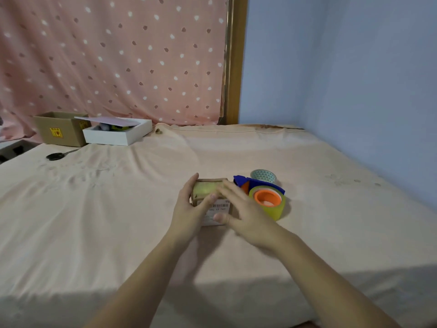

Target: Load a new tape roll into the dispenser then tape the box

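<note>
A small cardboard box [214, 204] lies on the bed, closed, with yellowish tape across its top and a barcode label. Just to its right lies the blue dispenser [257, 185] — a yellowish tape roll [275, 207] on its orange hub.

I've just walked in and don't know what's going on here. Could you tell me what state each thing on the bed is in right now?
Small cardboard box: closed, yellowish tape across its top.
Left hand: pressed on the box's left side.
Right hand: flat on the box's right side.
Tape dispenser: lying beside the box, roll loaded.
Patterned tape roll: loose behind the dispenser.
Brown carton: open.
White box: lid ajar.
Scissors: closed, lying flat.
</note>
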Action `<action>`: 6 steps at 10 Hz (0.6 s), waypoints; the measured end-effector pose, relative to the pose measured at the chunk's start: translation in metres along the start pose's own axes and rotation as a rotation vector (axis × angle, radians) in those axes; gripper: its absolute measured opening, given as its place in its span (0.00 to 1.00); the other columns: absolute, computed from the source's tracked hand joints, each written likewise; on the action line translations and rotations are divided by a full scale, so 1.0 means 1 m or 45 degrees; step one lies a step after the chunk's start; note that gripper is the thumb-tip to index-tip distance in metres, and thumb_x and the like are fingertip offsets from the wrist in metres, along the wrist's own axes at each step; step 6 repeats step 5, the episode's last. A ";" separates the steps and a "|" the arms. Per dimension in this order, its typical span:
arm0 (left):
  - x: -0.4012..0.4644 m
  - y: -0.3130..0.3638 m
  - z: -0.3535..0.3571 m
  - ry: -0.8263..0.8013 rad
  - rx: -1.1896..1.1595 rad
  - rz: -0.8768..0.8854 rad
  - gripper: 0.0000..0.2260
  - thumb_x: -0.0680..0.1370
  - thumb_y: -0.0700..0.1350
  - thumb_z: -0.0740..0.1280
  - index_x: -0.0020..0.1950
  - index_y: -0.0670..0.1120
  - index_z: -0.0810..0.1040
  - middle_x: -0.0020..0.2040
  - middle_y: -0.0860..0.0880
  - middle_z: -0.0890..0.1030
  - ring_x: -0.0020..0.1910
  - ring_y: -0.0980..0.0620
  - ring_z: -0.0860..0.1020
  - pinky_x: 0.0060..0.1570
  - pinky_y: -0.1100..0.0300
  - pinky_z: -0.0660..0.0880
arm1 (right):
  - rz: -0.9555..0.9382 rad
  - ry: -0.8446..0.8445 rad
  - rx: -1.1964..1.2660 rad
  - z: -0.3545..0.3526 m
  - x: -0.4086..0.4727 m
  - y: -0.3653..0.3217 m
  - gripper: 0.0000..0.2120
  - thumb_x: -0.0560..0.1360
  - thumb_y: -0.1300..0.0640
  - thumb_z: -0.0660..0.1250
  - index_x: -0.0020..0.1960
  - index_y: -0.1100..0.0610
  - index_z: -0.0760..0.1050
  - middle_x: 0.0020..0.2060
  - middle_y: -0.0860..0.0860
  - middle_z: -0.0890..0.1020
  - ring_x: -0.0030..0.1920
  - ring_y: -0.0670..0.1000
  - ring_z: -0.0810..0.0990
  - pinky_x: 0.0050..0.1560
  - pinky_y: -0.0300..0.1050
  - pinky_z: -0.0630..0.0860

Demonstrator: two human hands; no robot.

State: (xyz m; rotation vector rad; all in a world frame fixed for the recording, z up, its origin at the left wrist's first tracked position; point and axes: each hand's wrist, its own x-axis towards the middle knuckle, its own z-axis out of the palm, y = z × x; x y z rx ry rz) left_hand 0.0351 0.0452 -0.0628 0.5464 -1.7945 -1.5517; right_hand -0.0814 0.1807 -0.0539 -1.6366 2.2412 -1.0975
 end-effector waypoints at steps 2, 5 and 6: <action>0.003 -0.013 0.003 -0.076 -0.040 -0.119 0.24 0.82 0.51 0.65 0.77 0.54 0.62 0.64 0.51 0.83 0.54 0.61 0.84 0.50 0.69 0.77 | 0.341 0.441 0.359 0.046 0.013 0.012 0.32 0.79 0.48 0.64 0.78 0.32 0.57 0.73 0.44 0.74 0.73 0.48 0.73 0.72 0.56 0.73; 0.008 -0.005 -0.015 -0.206 0.202 -0.245 0.42 0.65 0.80 0.62 0.68 0.53 0.76 0.64 0.56 0.84 0.62 0.56 0.81 0.64 0.57 0.75 | 0.358 0.437 0.541 0.053 0.010 0.025 0.33 0.75 0.36 0.66 0.77 0.39 0.61 0.71 0.43 0.76 0.73 0.49 0.75 0.72 0.61 0.72; 0.008 -0.005 -0.015 -0.206 0.202 -0.245 0.42 0.65 0.80 0.62 0.68 0.53 0.76 0.64 0.56 0.84 0.62 0.56 0.81 0.64 0.57 0.75 | 0.358 0.437 0.541 0.053 0.010 0.025 0.33 0.75 0.36 0.66 0.77 0.39 0.61 0.71 0.43 0.76 0.73 0.49 0.75 0.72 0.61 0.72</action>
